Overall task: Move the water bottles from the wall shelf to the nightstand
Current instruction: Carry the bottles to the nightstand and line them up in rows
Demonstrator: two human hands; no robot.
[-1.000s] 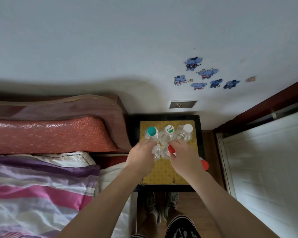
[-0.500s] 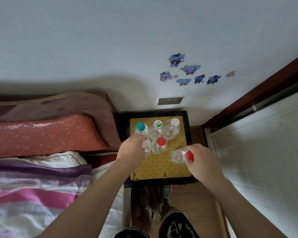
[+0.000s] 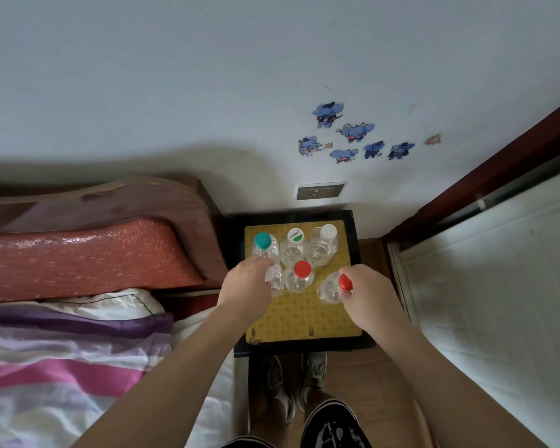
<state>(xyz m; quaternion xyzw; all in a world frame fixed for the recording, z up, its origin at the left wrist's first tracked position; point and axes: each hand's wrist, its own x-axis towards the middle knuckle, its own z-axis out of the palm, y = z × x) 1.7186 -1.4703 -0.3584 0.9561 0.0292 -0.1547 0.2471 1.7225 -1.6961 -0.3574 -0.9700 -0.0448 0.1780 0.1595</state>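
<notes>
A black nightstand point(image 3: 358, 244) with a yellow patterned top stands against the wall. On it stand several clear bottles: a teal-capped one point(image 3: 263, 243), a white-and-green-capped one point(image 3: 294, 245), a white-capped one point(image 3: 324, 245) and a red-capped one point(image 3: 300, 275). My left hand point(image 3: 244, 287) holds a white-capped bottle point(image 3: 274, 279) at the left of the front row. My right hand point(image 3: 367, 297) grips another red-capped bottle point(image 3: 330, 287), tilted, at the front right. The wall shelf is out of view.
A bed with a wooden headboard point(image 3: 110, 202), a red pillow point(image 3: 84, 257) and striped bedding point(image 3: 62, 360) lies to the left. A wall socket point(image 3: 319, 191) sits above the nightstand. A white door point(image 3: 498, 302) is at the right. Shoes point(image 3: 293, 386) lie on the floor below.
My right hand has let go of the red-capped bottle in the middle and brought a second red-capped bottle in at the front right. My left hand stays on its bottle.
</notes>
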